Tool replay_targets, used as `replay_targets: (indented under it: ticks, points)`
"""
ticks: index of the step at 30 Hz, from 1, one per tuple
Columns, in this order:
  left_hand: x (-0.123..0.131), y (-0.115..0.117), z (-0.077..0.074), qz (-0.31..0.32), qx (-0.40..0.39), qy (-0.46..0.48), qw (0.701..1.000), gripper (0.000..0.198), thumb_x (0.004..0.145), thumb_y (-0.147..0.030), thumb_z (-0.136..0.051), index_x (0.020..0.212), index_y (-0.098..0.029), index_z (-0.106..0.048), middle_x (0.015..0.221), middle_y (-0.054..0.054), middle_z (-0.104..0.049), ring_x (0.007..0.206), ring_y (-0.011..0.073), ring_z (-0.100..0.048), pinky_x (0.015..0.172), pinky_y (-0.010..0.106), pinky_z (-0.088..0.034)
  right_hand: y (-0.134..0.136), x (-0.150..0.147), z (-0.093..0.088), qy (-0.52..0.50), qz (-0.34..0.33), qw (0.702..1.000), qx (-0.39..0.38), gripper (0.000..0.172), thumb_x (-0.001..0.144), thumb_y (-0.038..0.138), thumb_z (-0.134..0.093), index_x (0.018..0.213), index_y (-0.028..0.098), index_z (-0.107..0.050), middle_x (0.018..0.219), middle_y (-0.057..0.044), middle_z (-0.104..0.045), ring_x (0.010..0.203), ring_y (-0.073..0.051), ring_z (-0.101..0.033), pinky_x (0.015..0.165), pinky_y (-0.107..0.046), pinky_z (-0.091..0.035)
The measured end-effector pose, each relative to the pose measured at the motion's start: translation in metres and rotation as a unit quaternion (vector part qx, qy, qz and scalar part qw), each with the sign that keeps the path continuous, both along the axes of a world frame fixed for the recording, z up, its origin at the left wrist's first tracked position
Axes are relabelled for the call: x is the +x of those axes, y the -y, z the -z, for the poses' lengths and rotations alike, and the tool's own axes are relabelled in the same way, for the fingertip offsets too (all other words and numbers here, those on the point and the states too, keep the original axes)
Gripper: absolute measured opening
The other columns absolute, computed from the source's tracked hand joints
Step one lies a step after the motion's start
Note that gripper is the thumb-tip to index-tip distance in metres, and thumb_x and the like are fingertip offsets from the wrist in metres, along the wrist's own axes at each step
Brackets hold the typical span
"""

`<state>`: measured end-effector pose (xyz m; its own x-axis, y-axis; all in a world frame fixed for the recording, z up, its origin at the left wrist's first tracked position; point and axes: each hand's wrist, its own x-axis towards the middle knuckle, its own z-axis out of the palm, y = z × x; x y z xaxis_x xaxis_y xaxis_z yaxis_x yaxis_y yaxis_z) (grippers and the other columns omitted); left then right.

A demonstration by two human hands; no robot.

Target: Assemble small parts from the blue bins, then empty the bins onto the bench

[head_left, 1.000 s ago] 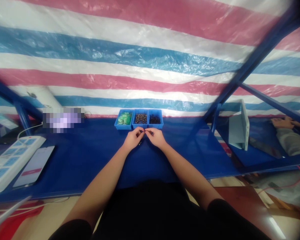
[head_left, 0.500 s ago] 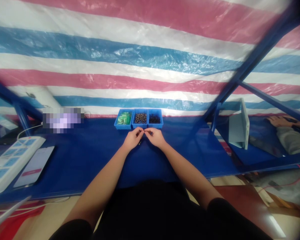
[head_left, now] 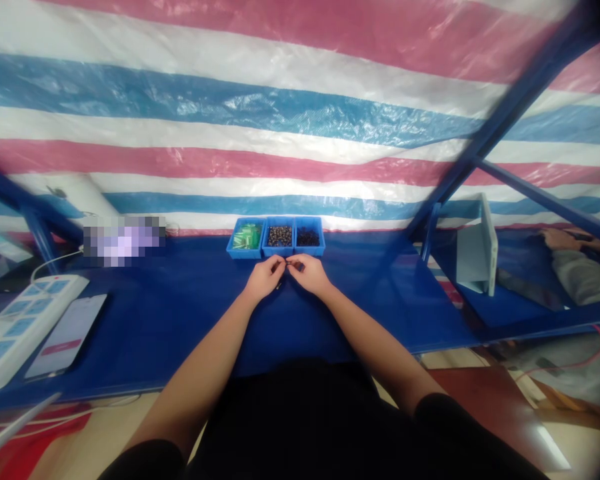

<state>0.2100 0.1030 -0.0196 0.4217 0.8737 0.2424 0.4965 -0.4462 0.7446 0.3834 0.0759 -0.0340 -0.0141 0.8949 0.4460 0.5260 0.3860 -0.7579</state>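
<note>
My left hand and my right hand meet fingertip to fingertip just in front of three blue bins. Both are closed in a pinch around something small and dark, too tiny to name. A thin dark bit shows below the left fingers. The left bin holds green pieces, the middle bin small brass-and-dark parts, and the right bin small black parts.
On the left of the blue table lie a white power strip and a phone. A tablet stands at right, beyond a blue frame post. Another person's hand rests farther right. Striped sheeting hangs behind.
My fingertips have shifted very slightly, with a sliver of dark now showing between them. The other person's hand at far right has moved a little to the right.
</note>
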Motion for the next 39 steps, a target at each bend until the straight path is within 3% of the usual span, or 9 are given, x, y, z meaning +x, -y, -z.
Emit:
replay_targets:
  ticks: [10, 19, 26, 35, 39]
  points:
    - [0.0009, 0.0018, -0.0006, -0.003, -0.013, 0.029, 0.999, 0.029, 0.09, -0.046, -0.049, 0.104, -0.023, -0.058, 0.068, -0.004, -0.064, 0.058, 0.0132, -0.06, 0.062, 0.024, -0.046, 0.0001, 0.001, -0.0008, 0.002, 0.0, 1.0, 0.009, 0.02, 0.086, 0.023, -0.059, 0.102, 0.021, -0.071, 0.094, -0.004, -0.072, 0.078, -0.014, -0.065, 0.077, -0.027, -0.053]
    - [0.0002, -0.0011, 0.0009, -0.004, 0.003, 0.002, 1.0, 0.03, 0.094, -0.046, -0.043, 0.094, -0.022, -0.061, 0.065, -0.003, -0.062, 0.058, 0.0123, -0.058, 0.06, 0.024, -0.044, 0.0008, -0.0002, -0.0011, 0.003, -0.004, 1.0, 0.001, 0.02, 0.085, 0.025, -0.06, 0.101, 0.021, -0.071, 0.093, -0.004, -0.072, 0.077, -0.014, -0.065, 0.077, -0.027, -0.053]
    - [0.0001, 0.0005, 0.0009, 0.0, -0.002, 0.017, 1.0, 0.029, 0.091, -0.047, -0.047, 0.102, -0.023, -0.06, 0.069, -0.003, -0.064, 0.06, 0.0131, -0.059, 0.062, 0.024, -0.045, 0.0011, 0.0007, -0.0023, 0.003, 0.001, 1.0, 0.002, 0.021, 0.086, 0.024, -0.059, 0.102, 0.021, -0.071, 0.096, -0.004, -0.072, 0.078, -0.014, -0.065, 0.078, -0.028, -0.053]
    - [0.0003, -0.0005, 0.0004, -0.003, 0.002, -0.005, 1.0, 0.035, 0.093, -0.049, -0.042, 0.092, -0.021, -0.063, 0.068, -0.002, -0.064, 0.06, 0.013, -0.058, 0.061, 0.024, -0.044, -0.0006, 0.0001, 0.0006, -0.011, -0.001, 1.0, 0.011, 0.021, 0.084, 0.022, -0.06, 0.103, 0.019, -0.07, 0.089, -0.003, -0.071, 0.077, -0.013, -0.065, 0.076, -0.025, -0.053]
    - [0.0002, 0.0003, -0.0001, -0.004, -0.002, 0.001, 1.0, 0.033, 0.092, -0.049, -0.044, 0.097, -0.021, -0.062, 0.071, -0.002, -0.065, 0.062, 0.0131, -0.059, 0.062, 0.023, -0.045, -0.0009, 0.0005, 0.0011, -0.01, -0.004, 1.0, 0.019, 0.021, 0.085, 0.022, -0.06, 0.102, 0.019, -0.071, 0.089, -0.003, -0.071, 0.076, -0.013, -0.065, 0.075, -0.025, -0.053]
